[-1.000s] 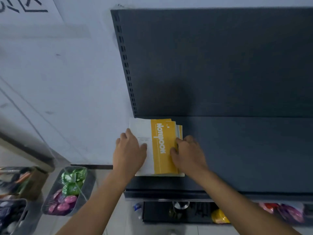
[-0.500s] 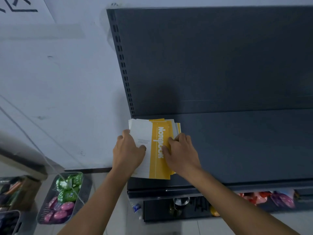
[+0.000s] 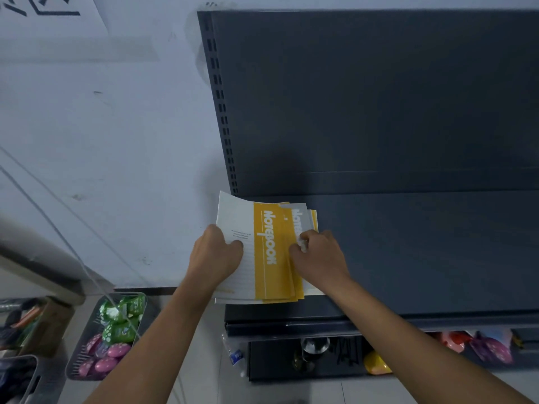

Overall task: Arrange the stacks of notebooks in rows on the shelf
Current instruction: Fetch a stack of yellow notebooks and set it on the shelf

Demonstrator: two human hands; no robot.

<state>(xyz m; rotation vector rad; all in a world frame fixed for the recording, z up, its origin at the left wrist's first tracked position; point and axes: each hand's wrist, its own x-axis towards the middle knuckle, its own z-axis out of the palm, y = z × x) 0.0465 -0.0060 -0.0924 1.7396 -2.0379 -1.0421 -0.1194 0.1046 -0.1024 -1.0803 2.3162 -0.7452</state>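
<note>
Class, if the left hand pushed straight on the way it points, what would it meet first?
The notebooks that the left hand grips come first; past them, probably the shelf's back panel, though depth is unclear.

White-and-yellow notebooks [image 3: 264,252] with white lettering lie on a dark grey shelf [image 3: 423,252]; at near left, a grey basket [image 3: 76,365] holds green and pink packets.

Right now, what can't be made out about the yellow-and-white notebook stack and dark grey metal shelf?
Head view only.
yellow-and-white notebook stack: count hidden by overlapping covers.
left hand: fingers hidden under the stack.
right hand: fingertips curled out of sight.
dark grey metal shelf: right end cut by frame edge.
</note>
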